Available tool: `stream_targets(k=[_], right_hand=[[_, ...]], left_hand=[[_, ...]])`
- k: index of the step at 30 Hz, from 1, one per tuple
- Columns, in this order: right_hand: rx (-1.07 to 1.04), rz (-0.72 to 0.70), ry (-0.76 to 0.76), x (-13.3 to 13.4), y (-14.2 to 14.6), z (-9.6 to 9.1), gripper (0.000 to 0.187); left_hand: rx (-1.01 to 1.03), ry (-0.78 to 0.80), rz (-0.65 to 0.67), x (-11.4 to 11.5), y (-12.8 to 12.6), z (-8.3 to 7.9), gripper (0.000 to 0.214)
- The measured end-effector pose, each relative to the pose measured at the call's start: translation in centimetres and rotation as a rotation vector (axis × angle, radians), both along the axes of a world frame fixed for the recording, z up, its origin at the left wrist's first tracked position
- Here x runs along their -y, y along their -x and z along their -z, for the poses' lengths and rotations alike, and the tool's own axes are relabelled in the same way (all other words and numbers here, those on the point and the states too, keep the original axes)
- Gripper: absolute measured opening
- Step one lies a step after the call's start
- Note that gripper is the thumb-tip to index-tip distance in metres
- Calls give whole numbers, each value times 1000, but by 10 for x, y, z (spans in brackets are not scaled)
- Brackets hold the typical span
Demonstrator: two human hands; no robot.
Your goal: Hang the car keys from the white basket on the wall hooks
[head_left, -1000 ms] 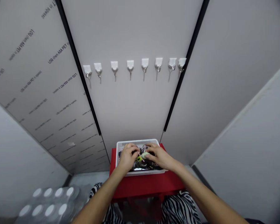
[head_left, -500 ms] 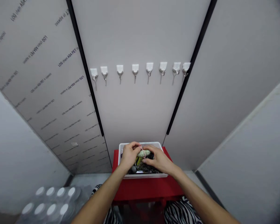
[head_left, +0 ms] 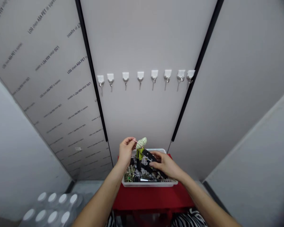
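Note:
My left hand [head_left: 126, 152] is closed in a pinch on the thin pink cord of a pale green patterned charm [head_left: 141, 143]. The charm is raised over the back rim of a white perforated basket [head_left: 151, 185]. Just below it is a yellow-green piece [head_left: 140, 154], beside the end of a black strap [head_left: 147, 154]. My right hand [head_left: 166, 164] is over the basket's right side, its fingers curled round the strap, thumb below. Several black items, a tangled metal-and-green bunch [head_left: 129, 175] and a shiny flat piece [head_left: 148, 180] lie in the basket.
The basket stands on a red table [head_left: 151, 200] against a grey panel wall. Several white adhesive hooks [head_left: 140, 75] run in a row across the wall. Capped clear bottles [head_left: 52, 212] stand at lower left. My knees in zebra-print cloth [head_left: 189, 218] are below the table.
My left hand has lifted the charm up by its cord, away from my right hand. My right hand has let go of the charm and moved right, onto the black strap.

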State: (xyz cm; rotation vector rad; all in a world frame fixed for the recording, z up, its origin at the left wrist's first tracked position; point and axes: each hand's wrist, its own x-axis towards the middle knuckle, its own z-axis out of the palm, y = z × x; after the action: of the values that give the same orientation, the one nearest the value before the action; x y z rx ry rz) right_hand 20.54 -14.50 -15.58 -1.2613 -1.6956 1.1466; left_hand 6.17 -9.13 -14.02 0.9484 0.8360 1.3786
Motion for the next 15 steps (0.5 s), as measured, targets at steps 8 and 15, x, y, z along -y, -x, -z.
stream_targets(k=[8, 15], right_hand=[[221, 81, -25, -9, -18, -63, 19], [310, 96, -188, -26, 14, -114, 16]], left_hand=[[-63, -49, 8, -10, 22, -5, 18], [-615, -356, 64, 6, 20, -26, 22]])
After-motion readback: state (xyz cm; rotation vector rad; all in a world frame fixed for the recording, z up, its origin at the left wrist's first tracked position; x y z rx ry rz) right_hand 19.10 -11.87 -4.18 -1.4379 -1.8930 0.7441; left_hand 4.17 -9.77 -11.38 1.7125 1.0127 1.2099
